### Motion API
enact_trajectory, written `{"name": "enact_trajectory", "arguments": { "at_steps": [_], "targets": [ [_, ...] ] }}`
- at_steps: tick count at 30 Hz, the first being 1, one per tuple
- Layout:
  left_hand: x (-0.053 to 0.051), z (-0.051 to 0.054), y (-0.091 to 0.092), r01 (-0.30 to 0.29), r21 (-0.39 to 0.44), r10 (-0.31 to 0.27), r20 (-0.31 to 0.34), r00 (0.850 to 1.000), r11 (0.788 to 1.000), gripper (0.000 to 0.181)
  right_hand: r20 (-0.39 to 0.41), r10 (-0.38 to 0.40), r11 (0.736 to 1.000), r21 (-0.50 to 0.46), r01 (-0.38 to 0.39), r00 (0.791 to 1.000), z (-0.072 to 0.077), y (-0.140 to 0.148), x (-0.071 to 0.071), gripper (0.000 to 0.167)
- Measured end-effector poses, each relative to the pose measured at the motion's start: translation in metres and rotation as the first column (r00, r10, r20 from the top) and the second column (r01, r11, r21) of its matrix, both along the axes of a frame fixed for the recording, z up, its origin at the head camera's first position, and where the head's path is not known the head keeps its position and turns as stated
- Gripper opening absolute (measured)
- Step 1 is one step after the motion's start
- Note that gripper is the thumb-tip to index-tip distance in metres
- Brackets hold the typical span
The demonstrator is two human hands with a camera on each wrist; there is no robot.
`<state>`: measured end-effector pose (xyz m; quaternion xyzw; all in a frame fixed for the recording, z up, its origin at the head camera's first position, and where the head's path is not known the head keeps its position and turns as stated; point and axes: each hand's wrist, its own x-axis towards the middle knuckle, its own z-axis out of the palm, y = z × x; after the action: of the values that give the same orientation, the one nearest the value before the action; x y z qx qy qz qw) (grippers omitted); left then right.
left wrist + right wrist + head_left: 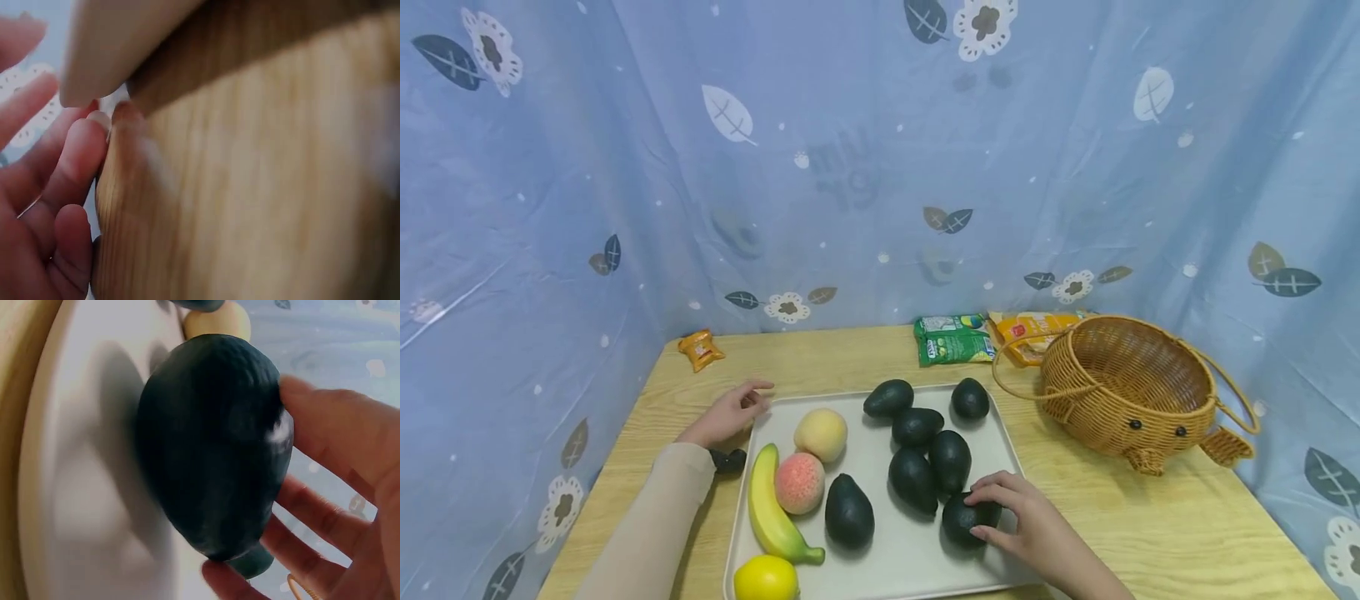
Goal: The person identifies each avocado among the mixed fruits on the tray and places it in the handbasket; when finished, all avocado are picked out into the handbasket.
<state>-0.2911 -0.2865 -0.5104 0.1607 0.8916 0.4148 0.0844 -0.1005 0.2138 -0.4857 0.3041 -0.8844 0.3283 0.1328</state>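
My right hand (1018, 517) grips a dark avocado (962, 521) at the front right of the white tray (880, 575). In the right wrist view, the thumb and fingers lie around this avocado (212, 450). Several more avocados (913, 479) lie on the tray, mostly toward its right half. My left hand (730, 415) is by the tray's back left corner, its fingers loosely bent and holding nothing. In the left wrist view, the fingertips (84, 147) are close to the tray's edge (106, 56); whether they touch it I cannot tell.
On the tray's left side lie a yellow peach (821, 434), a pink peach (800, 483), a banana (771, 508) and a lemon (766, 578). A wicker basket (1120, 417) stands at the right. Behind are a green packet (953, 340), an orange packet (1037, 327) and a small orange wrapper (700, 349).
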Motion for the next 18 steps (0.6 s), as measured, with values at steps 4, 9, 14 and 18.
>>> {"name": "enact_trajectory", "arguments": {
  "at_steps": [4, 9, 14, 18],
  "targets": [
    [0.005, -0.004, -0.003, 0.039, 0.025, -0.038, -0.006, 0.999, 0.999, 0.039, 0.129, -0.022, 0.999, 0.028, 0.019, 0.991, -0.001, -0.003, 0.005, 0.048],
    [0.007, -0.009, -0.004, 0.032, 0.039, -0.031, -0.033, 0.999, 0.999, 0.036, 0.197, -0.086, 0.995, 0.069, 0.074, 0.977, -0.004, -0.013, 0.01, 0.056],
    [0.007, -0.014, -0.007, 0.009, 0.051, -0.006, -0.053, 0.999, 0.999, 0.034, 0.22, -0.14, 0.986, 0.117, 0.116, 0.965, -0.005, -0.024, 0.009, 0.06],
    [0.008, -0.016, -0.009, 0.001, 0.063, 0.002, -0.054, 0.999, 0.998, 0.034, 0.229, -0.158, 0.983, 0.128, 0.131, 0.961, -0.004, -0.029, 0.008, 0.059]
  ]
}}
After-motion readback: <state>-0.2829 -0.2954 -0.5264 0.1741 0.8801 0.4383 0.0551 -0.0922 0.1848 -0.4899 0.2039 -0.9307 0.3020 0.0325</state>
